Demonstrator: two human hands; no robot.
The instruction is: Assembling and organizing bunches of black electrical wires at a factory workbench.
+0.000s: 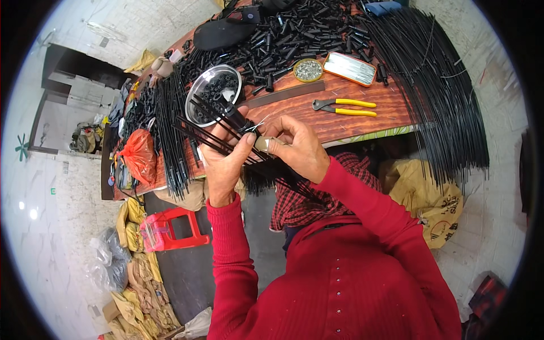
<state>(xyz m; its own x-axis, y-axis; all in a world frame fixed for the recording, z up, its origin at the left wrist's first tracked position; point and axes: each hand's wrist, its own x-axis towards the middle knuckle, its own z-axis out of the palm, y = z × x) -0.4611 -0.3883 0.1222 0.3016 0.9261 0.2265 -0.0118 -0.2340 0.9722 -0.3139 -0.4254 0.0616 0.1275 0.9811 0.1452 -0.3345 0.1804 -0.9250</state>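
Note:
My left hand (222,170) is closed round a bundle of thin black rods (218,139) that look like umbrella ribs. They spread from a dark hub (247,127) above my thumb. Fine silvery wire (261,122) sticks out at this hub. My right hand (303,150) pinches beside it, thumb and forefinger together, with a tan wrap on the thumb; the wire's end seems to run into that pinch, though the fingers partly hide it. More rod ends hang below both hands toward my checked lap. Behind my left hand stands a metal bowl (191,96) of small black ring-like parts.
On the wooden table (362,124) lie yellow-handled cutting pliers (345,106), a round dish of small metal pieces (307,69), a tin of wires (350,68) and a flat dark bar (289,94). Black tubes are heaped behind. Long rods (453,102) overhang the right edge. A red stool (184,228) stands lower left.

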